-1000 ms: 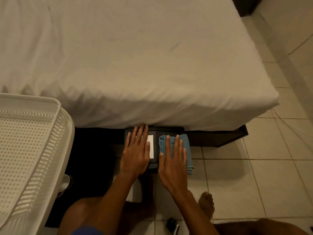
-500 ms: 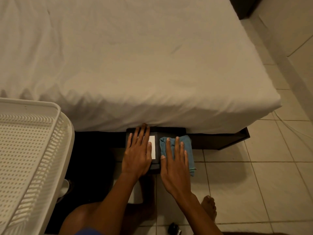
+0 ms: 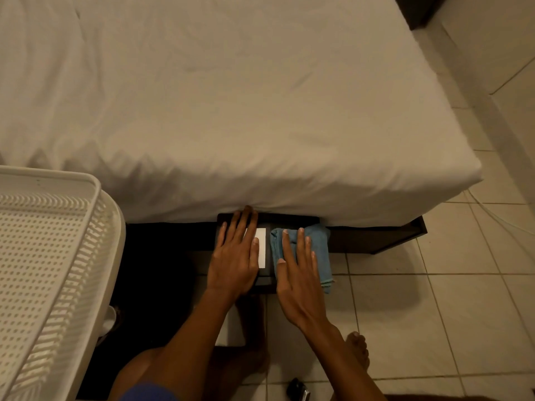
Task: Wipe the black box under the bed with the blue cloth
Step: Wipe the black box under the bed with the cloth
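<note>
The black box (image 3: pixel 267 273) sticks out from under the bed's near edge, with a white label (image 3: pixel 261 250) on its top. My left hand (image 3: pixel 236 256) lies flat on the left half of the box, fingers spread, fingertips touching the mattress edge. My right hand (image 3: pixel 298 273) presses flat on the blue cloth (image 3: pixel 320 250), which covers the right half of the box and hangs over its right side. The far part of the box is hidden under the mattress.
The bed with a white sheet (image 3: pixel 231 111) fills the upper view, over a dark bed frame (image 3: pixel 376 241). A white perforated plastic basket (image 3: pixel 43 270) stands at left. Beige floor tiles (image 3: pixel 434 314) lie to the right; a small dark object (image 3: pixel 298 390) sits near my legs.
Both hands stay flat on the box and the cloth. The right hand with the cloth has slid slightly toward the bed.
</note>
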